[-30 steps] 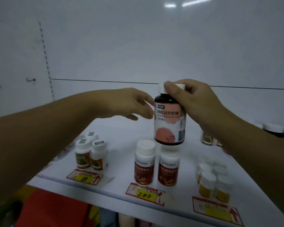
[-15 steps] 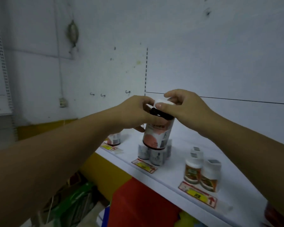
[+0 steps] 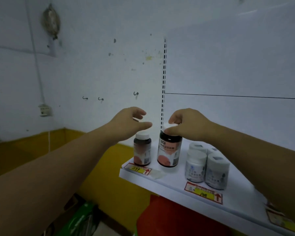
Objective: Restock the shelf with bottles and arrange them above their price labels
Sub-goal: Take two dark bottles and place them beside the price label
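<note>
A: Down it comes! The dark round pink-labelled bottle with the white cap (image 3: 169, 150), mid-air half a second back, now stands upright on the white shelf (image 3: 174, 178), and the left hand (image 3: 129, 123) has let go.
B: The right hand (image 3: 186, 126) pinches that cap from above. The left is loose, holding nothing, hovering over the matching bottle (image 3: 142, 150) just beside it.
A: And the red-and-yellow price label (image 3: 138, 169)?
B: In front of the twin, left of the gripped one. A leftward nudge looks likely, and that's the right hand's job.

Right hand (image 3: 187, 126) gripping dark bottle (image 3: 169, 150) cap (upright on shelf (image 3: 174, 183)), left hand (image 3: 131, 123) relaxed nr 2nd bottle (image 3: 142, 150)
</note>
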{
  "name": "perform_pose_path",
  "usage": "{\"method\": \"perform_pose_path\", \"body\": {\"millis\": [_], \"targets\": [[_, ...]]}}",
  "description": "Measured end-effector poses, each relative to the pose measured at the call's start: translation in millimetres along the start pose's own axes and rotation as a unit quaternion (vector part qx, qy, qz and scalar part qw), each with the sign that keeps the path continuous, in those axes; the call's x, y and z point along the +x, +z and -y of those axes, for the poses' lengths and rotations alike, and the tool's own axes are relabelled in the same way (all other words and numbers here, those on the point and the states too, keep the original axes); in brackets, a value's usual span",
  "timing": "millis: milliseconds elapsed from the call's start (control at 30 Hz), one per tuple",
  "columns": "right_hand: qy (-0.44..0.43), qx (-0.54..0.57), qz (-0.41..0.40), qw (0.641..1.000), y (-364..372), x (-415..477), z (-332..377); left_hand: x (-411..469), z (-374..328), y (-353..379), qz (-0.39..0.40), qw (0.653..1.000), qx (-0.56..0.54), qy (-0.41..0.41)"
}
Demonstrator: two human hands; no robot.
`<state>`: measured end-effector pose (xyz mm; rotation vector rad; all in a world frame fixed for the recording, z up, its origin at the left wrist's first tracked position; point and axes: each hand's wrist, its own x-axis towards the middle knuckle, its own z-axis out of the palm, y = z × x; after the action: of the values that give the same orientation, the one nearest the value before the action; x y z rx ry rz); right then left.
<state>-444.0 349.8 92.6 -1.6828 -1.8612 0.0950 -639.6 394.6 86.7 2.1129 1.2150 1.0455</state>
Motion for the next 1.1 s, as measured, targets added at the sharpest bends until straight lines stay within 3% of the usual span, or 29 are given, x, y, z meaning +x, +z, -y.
{"method": "perform_pose_path", "body": {"millis": [100, 167, 400, 600, 833, 967, 1100], "targets": [[0.01, -0.022, 0.027, 0.999, 23, 23, -4, 27, 26, 2, 0.044, 0.987, 0.155, -0.011], [0.005, -0.042, 0.044, 0.998, 36, 38, -7, 41, 36, 6, 0.06, 0.979, 0.192, -0.02], [0.006, -0.031, 0.087, 0.996, 64, 70, -20, 75, 60, 19, 0.131, 0.969, 0.209, -0.001], [0.024, -0.021, 0.103, 0.994, 66, 69, -23, 95, 81, 13, 0.162, 0.976, 0.145, 0.032], [0.095, -0.082, 0.076, 0.989, 76, 55, -7, 106, 87, 8, 0.214, 0.953, 0.188, 0.099], [0.131, -0.101, 0.055, 0.985, 84, 49, 3, 106, 88, -3, 0.202, 0.948, 0.192, 0.153], [0.165, -0.113, 0.033, 0.979, 83, 44, 12, 108, 86, -11, 0.237, 0.924, 0.233, 0.189]]}}
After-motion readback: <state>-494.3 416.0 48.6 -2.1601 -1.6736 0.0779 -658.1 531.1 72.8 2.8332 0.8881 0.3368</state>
